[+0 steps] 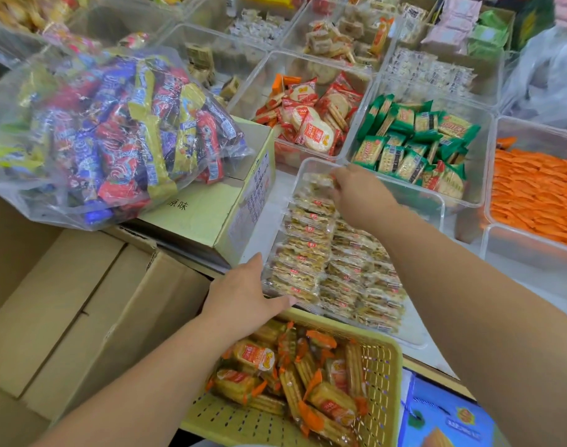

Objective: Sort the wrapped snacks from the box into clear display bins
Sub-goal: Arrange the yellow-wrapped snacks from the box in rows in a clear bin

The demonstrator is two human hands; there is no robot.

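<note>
One snack row (308,235) between left hand (243,293) and right hand (361,195).

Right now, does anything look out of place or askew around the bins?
A red-wrapped pack sits among the green packs in their clear bin; it looks missorted. Otherwise nothing stands out.

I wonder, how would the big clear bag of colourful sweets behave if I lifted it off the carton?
The bag would probably sag and shift: its thin film is wrinkled around many loose wrapped pieces. Packed that full, it is likely heavy to lift. Its glossy film may slip too.
</note>
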